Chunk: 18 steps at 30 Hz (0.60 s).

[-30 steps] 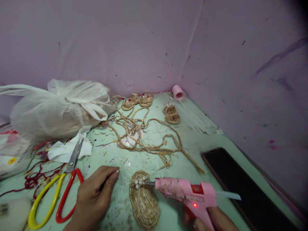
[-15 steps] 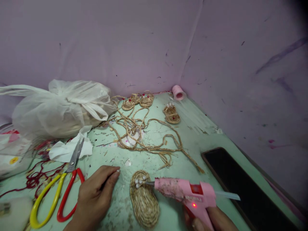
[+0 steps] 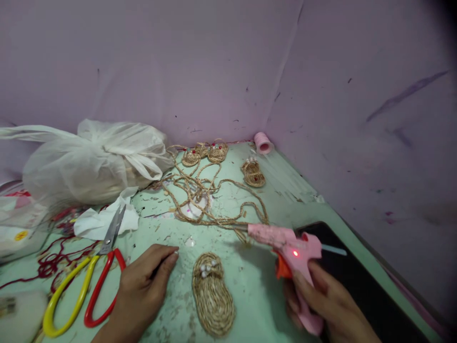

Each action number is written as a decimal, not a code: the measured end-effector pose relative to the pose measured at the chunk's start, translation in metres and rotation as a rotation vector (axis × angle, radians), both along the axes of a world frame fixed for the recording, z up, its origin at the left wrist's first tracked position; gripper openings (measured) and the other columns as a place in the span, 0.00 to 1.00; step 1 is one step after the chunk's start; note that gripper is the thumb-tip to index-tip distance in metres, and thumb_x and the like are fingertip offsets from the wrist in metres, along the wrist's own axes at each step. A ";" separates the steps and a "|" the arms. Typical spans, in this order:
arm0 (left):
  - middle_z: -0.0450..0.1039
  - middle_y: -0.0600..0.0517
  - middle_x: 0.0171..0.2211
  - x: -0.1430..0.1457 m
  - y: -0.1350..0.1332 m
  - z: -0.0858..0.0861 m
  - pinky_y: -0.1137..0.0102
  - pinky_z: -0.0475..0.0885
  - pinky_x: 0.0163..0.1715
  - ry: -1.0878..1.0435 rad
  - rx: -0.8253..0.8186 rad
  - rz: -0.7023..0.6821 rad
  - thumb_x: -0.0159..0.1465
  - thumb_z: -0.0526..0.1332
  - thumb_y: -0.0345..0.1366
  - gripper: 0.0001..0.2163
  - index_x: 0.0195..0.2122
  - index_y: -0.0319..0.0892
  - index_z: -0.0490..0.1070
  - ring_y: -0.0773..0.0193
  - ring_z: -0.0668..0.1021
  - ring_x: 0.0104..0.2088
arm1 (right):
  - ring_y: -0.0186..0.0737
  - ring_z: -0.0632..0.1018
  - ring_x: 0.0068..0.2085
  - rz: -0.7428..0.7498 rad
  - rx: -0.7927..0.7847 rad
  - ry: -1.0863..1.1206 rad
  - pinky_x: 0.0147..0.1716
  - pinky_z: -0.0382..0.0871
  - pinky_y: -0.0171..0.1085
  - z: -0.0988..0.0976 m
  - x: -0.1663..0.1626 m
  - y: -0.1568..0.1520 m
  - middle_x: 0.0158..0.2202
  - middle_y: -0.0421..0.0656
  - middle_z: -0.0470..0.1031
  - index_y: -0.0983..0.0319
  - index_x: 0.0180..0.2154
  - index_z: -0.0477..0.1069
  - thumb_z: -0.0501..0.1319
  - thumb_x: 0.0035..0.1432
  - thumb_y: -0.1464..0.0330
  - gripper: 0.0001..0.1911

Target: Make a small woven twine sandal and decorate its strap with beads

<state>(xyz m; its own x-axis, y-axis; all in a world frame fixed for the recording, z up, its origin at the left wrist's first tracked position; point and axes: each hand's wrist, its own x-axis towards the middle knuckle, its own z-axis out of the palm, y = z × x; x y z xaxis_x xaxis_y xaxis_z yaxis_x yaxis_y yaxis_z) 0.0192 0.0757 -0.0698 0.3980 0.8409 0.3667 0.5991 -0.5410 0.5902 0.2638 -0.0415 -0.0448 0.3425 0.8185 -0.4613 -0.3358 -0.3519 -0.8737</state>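
My right hand point(image 3: 321, 300) grips the handle of a pink hot glue gun point(image 3: 285, 240), raised over the table with its nozzle pointing left. Its red light is on, and a clear glue stick juts from the back. Resting on the table at left, my left hand point(image 3: 146, 281) pinches a tiny white bead point(image 3: 176, 253) between thumb and fingertip. Between both hands lies a small woven straw slipper point(image 3: 214, 305), apart from either hand. White beads point(image 3: 207, 269) sit in a cluster on its upper end.
Scissors point(image 3: 107, 247) with yellow and red handles lie left of my left hand. Behind are tangled braided straw cord point(image 3: 214, 219), a second small slipper point(image 3: 253, 172), a pink spool point(image 3: 263, 143) and a white bag point(image 3: 96, 162). A dark phone point(image 3: 357, 281) lies at right, near the wall.
My right hand has lifted the glue gun up and to the right, so its nozzle has left the beads on the slipper. My left hand stays in place.
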 end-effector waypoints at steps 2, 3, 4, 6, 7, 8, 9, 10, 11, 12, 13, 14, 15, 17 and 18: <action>0.75 0.55 0.29 -0.001 0.000 -0.001 0.77 0.70 0.31 -0.019 -0.013 0.001 0.58 0.58 0.34 0.03 0.33 0.44 0.71 0.68 0.76 0.30 | 0.29 0.65 0.19 -0.012 0.010 -0.006 0.17 0.54 0.29 0.005 0.003 0.021 0.18 0.36 0.65 0.63 0.24 0.67 0.64 0.45 0.57 0.16; 0.75 0.55 0.29 -0.001 0.000 -0.001 0.77 0.70 0.31 -0.030 -0.024 0.004 0.58 0.58 0.34 0.03 0.32 0.44 0.71 0.68 0.76 0.30 | 0.29 0.65 0.19 -0.016 0.015 -0.018 0.18 0.54 0.29 0.007 0.004 0.033 0.18 0.36 0.65 0.63 0.24 0.66 0.65 0.45 0.58 0.15; 0.75 0.54 0.29 -0.001 0.000 -0.001 0.77 0.69 0.31 -0.044 -0.036 0.008 0.58 0.58 0.34 0.04 0.32 0.44 0.72 0.68 0.76 0.30 | 0.29 0.65 0.20 -0.016 0.017 -0.020 0.18 0.55 0.29 0.008 0.004 0.043 0.19 0.37 0.66 0.64 0.24 0.67 0.65 0.44 0.59 0.15; 0.75 0.54 0.29 -0.001 -0.001 0.001 0.76 0.69 0.31 -0.084 -0.072 0.020 0.57 0.59 0.34 0.04 0.32 0.43 0.72 0.67 0.76 0.30 | 0.31 0.67 0.22 0.029 0.041 -0.009 0.21 0.59 0.30 0.009 0.006 0.057 0.20 0.38 0.67 0.64 0.24 0.68 0.64 0.45 0.59 0.14; 0.75 0.54 0.29 -0.001 -0.003 0.004 0.76 0.69 0.31 -0.111 -0.096 0.032 0.57 0.59 0.35 0.04 0.31 0.43 0.73 0.66 0.76 0.30 | 0.34 0.70 0.24 0.073 0.057 -0.023 0.24 0.62 0.32 0.009 0.007 0.060 0.22 0.40 0.69 0.64 0.25 0.70 0.62 0.47 0.59 0.14; 0.75 0.53 0.29 0.000 -0.004 0.007 0.75 0.69 0.31 -0.142 -0.135 0.055 0.56 0.60 0.35 0.04 0.30 0.43 0.73 0.66 0.76 0.30 | 0.38 0.72 0.28 0.114 0.071 -0.076 0.28 0.65 0.35 0.010 0.008 0.061 0.24 0.42 0.71 0.64 0.27 0.71 0.61 0.47 0.58 0.14; 0.75 0.53 0.28 0.002 -0.007 0.011 0.75 0.69 0.31 -0.179 -0.198 0.089 0.55 0.61 0.36 0.04 0.29 0.43 0.74 0.65 0.76 0.30 | 0.42 0.73 0.33 0.133 0.083 -0.185 0.33 0.66 0.39 0.010 0.009 0.058 0.28 0.45 0.73 0.64 0.30 0.73 0.61 0.48 0.58 0.15; 0.75 0.52 0.27 0.004 -0.010 0.015 0.75 0.68 0.29 -0.233 -0.287 0.134 0.54 0.61 0.38 0.05 0.27 0.43 0.74 0.65 0.75 0.29 | 0.47 0.73 0.38 0.119 0.098 -0.350 0.38 0.66 0.43 0.011 0.009 0.053 0.33 0.47 0.74 0.63 0.34 0.73 0.61 0.47 0.58 0.17; 0.74 0.52 0.26 0.007 -0.013 0.020 0.76 0.67 0.25 -0.297 -0.411 0.183 0.53 0.62 0.39 0.07 0.27 0.42 0.74 0.66 0.74 0.27 | 0.51 0.72 0.43 0.072 0.125 -0.552 0.43 0.64 0.47 0.012 0.009 0.047 0.38 0.48 0.73 0.62 0.38 0.73 0.62 0.46 0.58 0.18; 0.73 0.52 0.24 0.010 -0.016 0.026 0.77 0.65 0.21 -0.379 -0.566 0.228 0.52 0.63 0.42 0.08 0.27 0.42 0.75 0.68 0.72 0.23 | 0.53 0.70 0.47 0.000 0.175 -0.769 0.46 0.62 0.49 0.014 0.007 0.040 0.43 0.48 0.72 0.60 0.41 0.73 0.62 0.45 0.59 0.20; 0.72 0.53 0.22 0.014 -0.020 0.031 0.78 0.61 0.16 -0.472 -0.733 0.263 0.51 0.63 0.44 0.11 0.27 0.41 0.75 0.71 0.69 0.19 | 0.52 0.69 0.48 -0.056 0.253 -0.951 0.47 0.61 0.49 0.017 0.003 0.034 0.45 0.48 0.70 0.59 0.42 0.72 0.62 0.46 0.61 0.19; 0.71 0.54 0.20 0.018 -0.023 0.036 0.79 0.56 0.14 -0.551 -0.903 0.271 0.50 0.64 0.45 0.12 0.27 0.40 0.75 0.74 0.65 0.16 | 0.50 0.70 0.47 -0.084 0.358 -1.071 0.46 0.63 0.46 0.021 -0.002 0.028 0.45 0.47 0.71 0.58 0.42 0.72 0.62 0.48 0.64 0.16; 0.69 0.54 0.19 0.021 -0.027 0.041 0.80 0.52 0.12 -0.624 -1.043 0.265 0.48 0.65 0.46 0.14 0.27 0.39 0.74 0.76 0.61 0.14 | 0.46 0.73 0.44 -0.033 0.468 -1.116 0.43 0.66 0.42 0.025 -0.008 0.024 0.42 0.45 0.72 0.57 0.40 0.72 0.61 0.50 0.67 0.12; 0.68 0.54 0.18 0.027 -0.033 0.048 0.80 0.48 0.12 -0.706 -1.213 0.228 0.47 0.66 0.45 0.14 0.23 0.37 0.73 0.79 0.57 0.13 | 0.38 0.76 0.36 0.112 0.666 -1.100 0.35 0.70 0.33 0.031 -0.024 0.022 0.34 0.41 0.74 0.57 0.37 0.71 0.61 0.50 0.74 0.10; 0.68 0.54 0.18 0.029 -0.036 0.050 0.80 0.47 0.13 -0.731 -1.247 0.210 0.46 0.67 0.45 0.14 0.22 0.37 0.72 0.80 0.57 0.13 | 0.36 0.76 0.32 0.194 0.749 -1.075 0.31 0.70 0.31 0.033 -0.032 0.023 0.31 0.40 0.75 0.58 0.37 0.71 0.62 0.49 0.76 0.12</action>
<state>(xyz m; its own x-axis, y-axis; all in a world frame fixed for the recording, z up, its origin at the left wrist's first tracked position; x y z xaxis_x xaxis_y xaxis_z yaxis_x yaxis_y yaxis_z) 0.0481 0.0401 -0.0198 0.2790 0.7756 -0.5662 -0.0316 0.5967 0.8019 0.2317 -0.0188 -0.0113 0.1004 0.8316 0.5462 0.6420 0.3653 -0.6741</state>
